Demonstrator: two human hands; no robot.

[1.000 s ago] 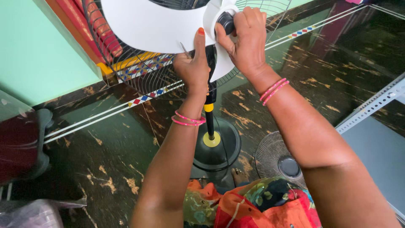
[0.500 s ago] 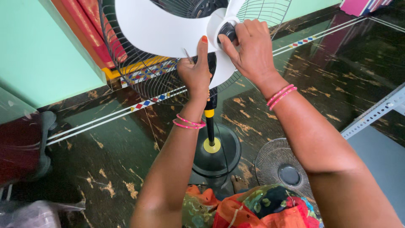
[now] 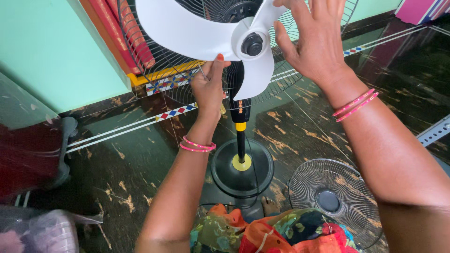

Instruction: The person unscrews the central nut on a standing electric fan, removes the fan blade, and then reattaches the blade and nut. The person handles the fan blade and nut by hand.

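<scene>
A pedestal fan stands in front of me with its white blade [image 3: 187,28] bare and a black cap [image 3: 252,44] at the hub. Behind the blade is the wire rear grille [image 3: 154,70]. My left hand [image 3: 208,89] is under the blade, thumb tip pressed on its lower edge, fingers curled round a thin metal tool [image 3: 202,71] whose yellowish end shows below the palm. My right hand [image 3: 314,42] hovers to the right of the cap, fingers spread, holding nothing.
The fan's black-and-yellow pole [image 3: 240,133] drops to a round black base [image 3: 241,171] on the dark marbled floor. The loose front grille [image 3: 335,201] lies on the floor at lower right. A green wall [image 3: 42,56] and a dark chair [image 3: 28,154] are at left.
My right hand has let go of the black cap and lifted away to the right with its fingers open. The left hand stays under the blade. The view shifted slightly.
</scene>
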